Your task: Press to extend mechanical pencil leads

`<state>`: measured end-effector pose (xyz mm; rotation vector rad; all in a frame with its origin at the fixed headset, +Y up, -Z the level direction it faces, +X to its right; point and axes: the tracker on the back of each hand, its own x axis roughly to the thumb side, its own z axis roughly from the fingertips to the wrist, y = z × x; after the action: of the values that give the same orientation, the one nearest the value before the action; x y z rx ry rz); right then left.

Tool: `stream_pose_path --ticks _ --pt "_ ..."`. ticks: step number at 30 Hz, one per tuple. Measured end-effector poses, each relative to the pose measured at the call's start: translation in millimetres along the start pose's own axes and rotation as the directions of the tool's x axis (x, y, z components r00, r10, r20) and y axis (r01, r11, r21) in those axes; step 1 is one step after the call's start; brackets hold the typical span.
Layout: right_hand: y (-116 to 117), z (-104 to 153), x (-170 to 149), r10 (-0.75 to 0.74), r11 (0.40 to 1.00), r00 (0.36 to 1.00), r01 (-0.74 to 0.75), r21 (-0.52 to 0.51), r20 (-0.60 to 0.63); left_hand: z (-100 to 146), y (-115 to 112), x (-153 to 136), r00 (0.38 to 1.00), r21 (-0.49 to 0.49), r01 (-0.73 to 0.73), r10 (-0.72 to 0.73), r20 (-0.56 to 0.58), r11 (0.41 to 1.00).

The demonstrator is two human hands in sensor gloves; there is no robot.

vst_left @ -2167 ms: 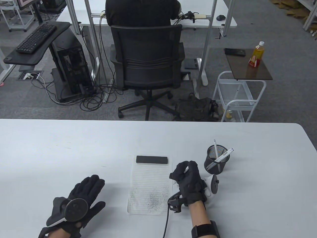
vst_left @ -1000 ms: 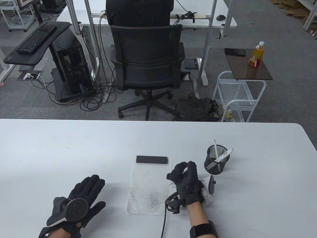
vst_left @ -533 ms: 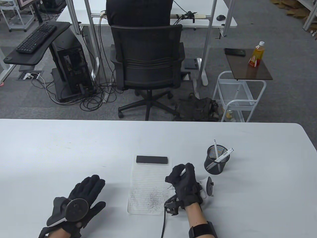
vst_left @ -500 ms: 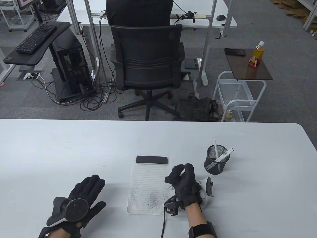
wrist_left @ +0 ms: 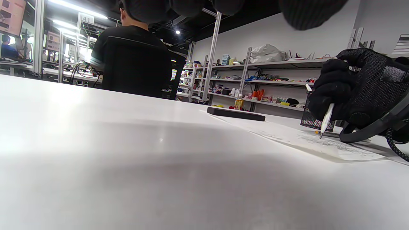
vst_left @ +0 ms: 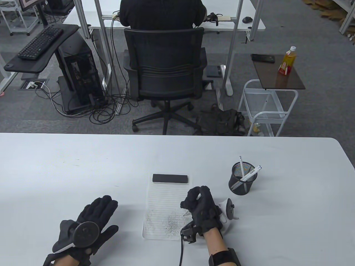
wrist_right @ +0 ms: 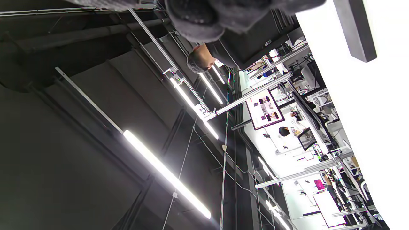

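Pencil (vst_left: 198,196) (unlabelled) in right hand (vst_left: 202,212), touching paper (vst_left: 166,205).

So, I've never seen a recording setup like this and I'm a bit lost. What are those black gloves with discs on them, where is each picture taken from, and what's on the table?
No robot here: these are a person's two hands in black sensor gloves, each with a tracker strapped to its back. One camera looks down at the white table; two more sit on the wrists.

The left hand rests flat on the table, holding nothing. The right hand grips a white mechanical pencil, tip down at the scribbled part of a lined paper sheet. A black bar lies on the sheet's far end. A mesh pen cup holding more pencils stands to the right.

The right wrist view shows mostly ceiling.
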<state>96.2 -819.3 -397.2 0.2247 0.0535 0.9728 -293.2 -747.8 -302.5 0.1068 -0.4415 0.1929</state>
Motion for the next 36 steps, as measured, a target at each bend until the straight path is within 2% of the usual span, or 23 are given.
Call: stream_pose_path --ticks 31,36 --pt "6.8 -1.9 -1.0 0.091 0.995 0.996 -0.091 0.030 0.015 -0.4 -0.8 -0.2 1.000 0.001 0.000 0.000 0.003 1.000" --pt "17.7 -4.3 16.9 0.067 0.992 0.997 -0.070 0.106 0.028 -0.3 -0.6 -0.5 1.000 0.001 0.000 0.000 0.002 1.000"
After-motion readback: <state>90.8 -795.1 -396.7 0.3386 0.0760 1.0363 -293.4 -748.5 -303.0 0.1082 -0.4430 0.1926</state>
